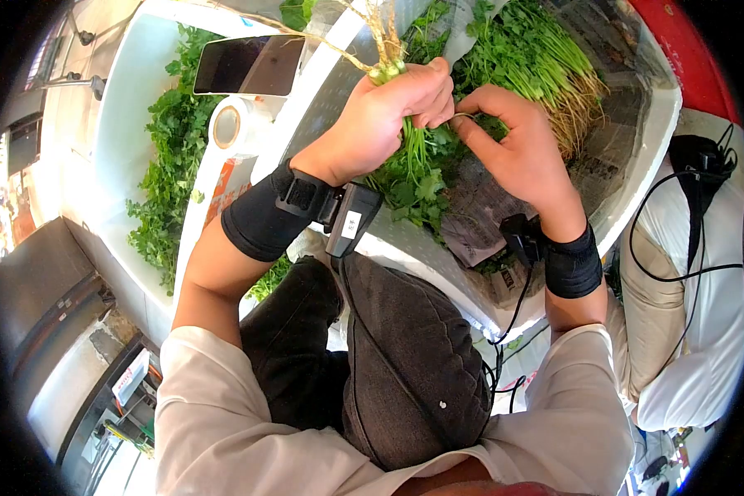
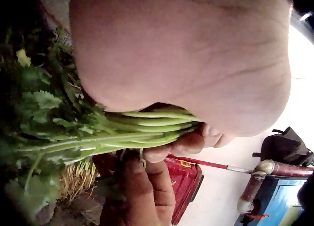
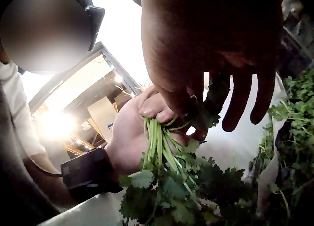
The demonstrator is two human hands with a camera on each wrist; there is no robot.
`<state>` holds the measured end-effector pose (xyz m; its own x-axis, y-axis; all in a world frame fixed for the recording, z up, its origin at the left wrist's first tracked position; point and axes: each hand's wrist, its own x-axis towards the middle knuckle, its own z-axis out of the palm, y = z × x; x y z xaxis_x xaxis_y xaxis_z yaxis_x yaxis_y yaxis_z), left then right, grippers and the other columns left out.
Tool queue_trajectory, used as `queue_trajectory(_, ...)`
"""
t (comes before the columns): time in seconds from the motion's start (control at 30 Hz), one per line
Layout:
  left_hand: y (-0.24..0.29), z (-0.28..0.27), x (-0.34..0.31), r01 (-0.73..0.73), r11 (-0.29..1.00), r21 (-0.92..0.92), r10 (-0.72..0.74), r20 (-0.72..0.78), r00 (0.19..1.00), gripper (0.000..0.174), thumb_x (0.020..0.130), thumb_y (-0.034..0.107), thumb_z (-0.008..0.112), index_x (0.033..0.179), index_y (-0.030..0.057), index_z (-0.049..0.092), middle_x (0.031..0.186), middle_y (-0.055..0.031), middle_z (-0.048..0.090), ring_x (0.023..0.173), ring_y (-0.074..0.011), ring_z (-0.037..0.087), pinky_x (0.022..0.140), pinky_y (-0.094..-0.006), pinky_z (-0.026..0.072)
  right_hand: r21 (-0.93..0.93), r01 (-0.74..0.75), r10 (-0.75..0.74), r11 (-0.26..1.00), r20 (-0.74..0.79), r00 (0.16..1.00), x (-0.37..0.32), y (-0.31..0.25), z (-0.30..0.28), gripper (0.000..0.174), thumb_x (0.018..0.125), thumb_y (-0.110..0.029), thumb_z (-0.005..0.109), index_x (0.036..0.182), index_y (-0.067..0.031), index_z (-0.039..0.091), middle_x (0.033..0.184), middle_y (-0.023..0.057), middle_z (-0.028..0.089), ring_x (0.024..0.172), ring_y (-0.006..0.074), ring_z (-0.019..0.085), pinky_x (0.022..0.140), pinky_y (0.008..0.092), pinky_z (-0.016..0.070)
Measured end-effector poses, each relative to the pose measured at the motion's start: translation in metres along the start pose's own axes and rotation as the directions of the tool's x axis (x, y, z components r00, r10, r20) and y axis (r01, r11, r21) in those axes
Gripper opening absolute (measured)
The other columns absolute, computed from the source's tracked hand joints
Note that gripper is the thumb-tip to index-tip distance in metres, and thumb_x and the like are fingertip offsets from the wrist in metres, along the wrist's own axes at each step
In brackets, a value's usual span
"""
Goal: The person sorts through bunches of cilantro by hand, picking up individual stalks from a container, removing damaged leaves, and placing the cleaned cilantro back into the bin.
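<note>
My left hand [image 1: 388, 112] grips a bunch of coriander [image 1: 417, 186] around its stems, with the pale roots pointing up and the leaves hanging down. The green stems [image 2: 147, 130] come out below the fist in the left wrist view. Close beside that fist, my right hand [image 1: 517, 149] pinches a thin stem [image 2: 143, 159] between thumb and forefinger at the edge of the bunch. In the right wrist view, the other right fingers [image 3: 239, 100] extend away from the bunch, whose leaves [image 3: 171, 186] hang under both hands.
A white foam box [image 1: 661, 157] holds more coriander [image 1: 546, 58] with roots, lying on newspaper [image 1: 612, 165]. Another box [image 1: 124, 107] with loose greens [image 1: 174, 149] stands to the left. Between them are a phone [image 1: 250, 64] and a roll of tape [image 1: 227, 128]. Cables [image 1: 521, 310] trail from my wrists.
</note>
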<state>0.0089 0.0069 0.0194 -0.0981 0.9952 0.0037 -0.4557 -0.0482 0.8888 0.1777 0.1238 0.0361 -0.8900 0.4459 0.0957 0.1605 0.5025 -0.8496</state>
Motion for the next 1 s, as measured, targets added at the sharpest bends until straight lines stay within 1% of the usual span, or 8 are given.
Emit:
queue_trajectory(0.27,0.007,0.005,0.0,0.096,0.995,0.01,-0.096,-0.023,0.995,0.052,0.111,0.027,0.036,0.062,0.015,0.027,0.06,0.0018,0.026,0.063,-0.0149,0.029,0.067,-0.0305,0.03,-0.077,0.016,-0.011,0.997,0.061,0.998,0.001,0.009,-0.005,0.014,0.087,-0.012,0.068,0.094,0.0006,0.067,0.089,0.0199,0.067,0.084,0.0397,0.066,0.075,0.0412,0.0524)
queue_trajectory(0.37,0.006,0.0,-0.001,0.103,0.981,-0.163,-0.118,-0.083,0.99,0.051,0.11,0.028,0.039,0.062,0.0164,0.028,0.059,0.0025,0.026,0.061,-0.0137,0.027,0.066,-0.0308,0.028,-0.353,-0.052,0.016,0.934,-0.103,0.995,0.001,0.021,-0.018,0.015,0.09,-0.012,0.068,0.096,0.001,0.067,0.085,0.0169,0.067,0.078,0.0303,0.067,0.072,0.0369,0.052)
queue_trajectory(0.47,0.002,0.001,0.001,-0.001,0.989,-0.15,-0.025,-0.17,0.985,0.049,0.109,0.027,0.042,0.063,0.0167,0.03,0.06,0.0033,0.027,0.061,-0.0134,0.027,0.066,-0.0305,0.0274,-0.016,-0.231,0.22,0.973,-0.251,0.943,0.003,0.019,-0.026,0.016,0.096,-0.015,0.069,0.1,0.0006,0.069,0.076,0.0058,0.065,0.071,0.0087,0.056,0.067,0.0277,0.0483)
queue_trajectory(0.7,0.003,-0.001,0.001,-0.031,0.989,-0.146,-0.004,-0.232,0.973,0.048,0.109,0.026,0.042,0.063,0.0166,0.031,0.061,0.0035,0.027,0.062,-0.0131,0.028,0.066,-0.0306,0.0282,-0.33,-0.374,0.271,0.867,-0.318,0.909,0.0,0.033,-0.031,0.018,0.095,-0.019,0.067,0.107,-0.0057,0.073,0.088,0.0114,0.073,0.081,0.0293,0.071,0.073,0.038,0.0546)
queue_trajectory(0.8,0.003,-0.001,0.002,-0.038,0.984,-0.172,-0.003,-0.231,0.973,0.048,0.109,0.025,0.042,0.063,0.0167,0.031,0.06,0.0037,0.027,0.061,-0.0129,0.027,0.065,-0.0304,0.0285,-0.653,-0.403,0.293,0.641,-0.277,0.915,-0.004,0.036,-0.038,0.024,0.097,-0.018,0.064,0.117,-0.0095,0.073,0.118,0.0142,0.069,0.107,0.0357,0.067,0.088,0.0451,0.0549)
queue_trajectory(0.83,0.003,-0.001,0.002,-0.038,0.987,-0.155,0.002,-0.226,0.974,0.049,0.109,0.025,0.042,0.062,0.0167,0.031,0.06,0.0037,0.027,0.06,-0.0129,0.027,0.065,-0.0304,0.0285,-0.654,-0.405,0.294,0.639,-0.279,0.914,-0.004,0.04,-0.037,0.024,0.097,-0.018,0.064,0.117,-0.0095,0.073,0.118,0.0142,0.069,0.107,0.0357,0.067,0.088,0.0451,0.0549)
queue_trajectory(0.9,0.003,0.0,0.002,-0.036,0.99,-0.138,0.004,-0.22,0.975,0.049,0.109,0.025,0.042,0.062,0.0166,0.031,0.06,0.0037,0.027,0.06,-0.0129,0.026,0.065,-0.0304,0.0285,-0.471,-0.021,-0.062,0.882,-0.16,0.985,-0.002,0.052,-0.031,0.026,0.098,-0.014,0.062,0.122,-0.0058,0.071,0.122,0.0154,0.068,0.11,0.0366,0.066,0.092,0.0437,0.0536)
queue_trajectory(1.0,0.004,0.001,0.002,-0.013,0.987,-0.158,-0.023,-0.222,0.975,0.049,0.109,0.026,0.042,0.062,0.0169,0.031,0.06,0.0034,0.027,0.06,-0.0128,0.027,0.064,-0.0303,0.0286,-0.131,-0.022,0.012,0.991,-0.078,0.997,0.005,0.011,-0.018,0.028,0.1,-0.015,0.064,0.125,-0.0028,0.069,0.117,0.0149,0.068,0.106,0.0299,0.067,0.091,0.0369,0.053)
